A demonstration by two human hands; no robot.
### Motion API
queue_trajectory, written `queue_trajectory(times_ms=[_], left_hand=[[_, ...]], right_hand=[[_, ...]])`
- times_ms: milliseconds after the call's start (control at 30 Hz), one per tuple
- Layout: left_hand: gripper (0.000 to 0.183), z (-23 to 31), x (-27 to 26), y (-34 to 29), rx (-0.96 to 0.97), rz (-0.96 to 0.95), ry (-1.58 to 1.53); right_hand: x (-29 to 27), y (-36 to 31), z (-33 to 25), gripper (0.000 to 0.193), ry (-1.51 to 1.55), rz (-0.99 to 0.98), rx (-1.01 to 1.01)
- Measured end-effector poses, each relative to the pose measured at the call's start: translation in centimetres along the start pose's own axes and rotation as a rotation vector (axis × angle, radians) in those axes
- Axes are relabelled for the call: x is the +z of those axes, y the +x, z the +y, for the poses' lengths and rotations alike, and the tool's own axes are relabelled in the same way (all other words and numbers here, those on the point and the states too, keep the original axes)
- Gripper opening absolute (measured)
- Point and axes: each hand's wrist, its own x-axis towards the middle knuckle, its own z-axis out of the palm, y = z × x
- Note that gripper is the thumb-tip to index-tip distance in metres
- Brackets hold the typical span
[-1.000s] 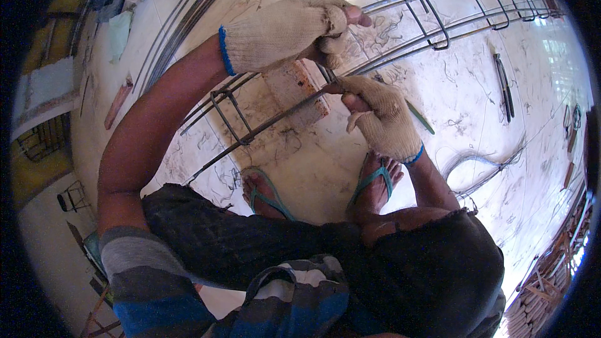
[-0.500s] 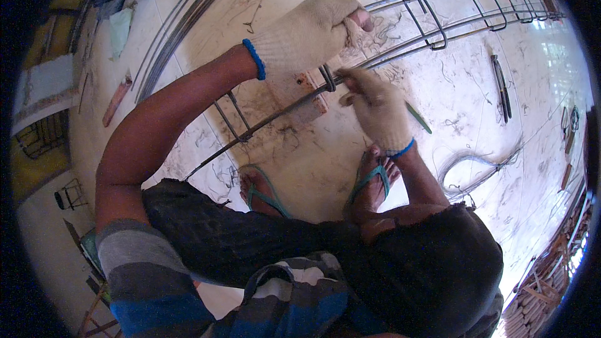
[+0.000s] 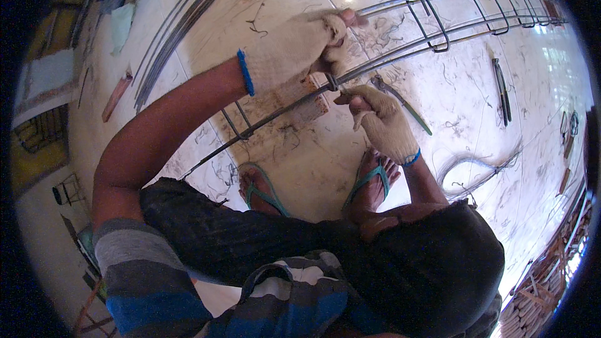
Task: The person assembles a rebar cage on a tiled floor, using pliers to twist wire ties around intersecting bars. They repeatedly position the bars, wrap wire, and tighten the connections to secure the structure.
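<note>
A long grey steel-bar cage with rectangular stirrups runs from left of centre to the upper right; the cream-gloved left hand curls at its far bar, the cream-gloved right hand bends beside the near bar, both grips unclear, left of green-handled metal pincers.

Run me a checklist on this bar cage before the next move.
1. Left hand at the cage: ok, beside its far bar.
2. Right hand near the stirrup on the near bar: ok.
3. Block below the cage: ok, the near bar crosses above it.
4. Fingertips all gloved: not ok, the left thumb tip is bare.
5. Feet clear of the cage: ok, both on its near side.
6. Stirrup tied tight: cannot tell, too small.
</note>
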Motion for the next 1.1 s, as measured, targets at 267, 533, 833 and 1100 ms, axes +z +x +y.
queue_trajectory(times_ms=[267,533,833,1100], left_hand=[[0.041,-4.0,1.4,-2.5,0.045,0.0,0.593],[0.021,-7.2,1.2,-6.8,-0.033,-0.395,0.654],[0.029,-8.9,-1.3,-5.4,0.325,0.147,0.971],[0.054,-8.7,-6.1,-2.3,-0.249,-0.049,1.085]], right_hand=[[1.6,-2.0,3.1,0.045,-0.08,-0.137,0.003],[4.8,-5.3,6.1,0.038,0.173,-0.246,0.247],[2.5,-5.2,5.6,0.041,-0.303,-0.079,0.203],[0.7,-6.3,6.9,0.036,-0.441,0.063,0.251]])
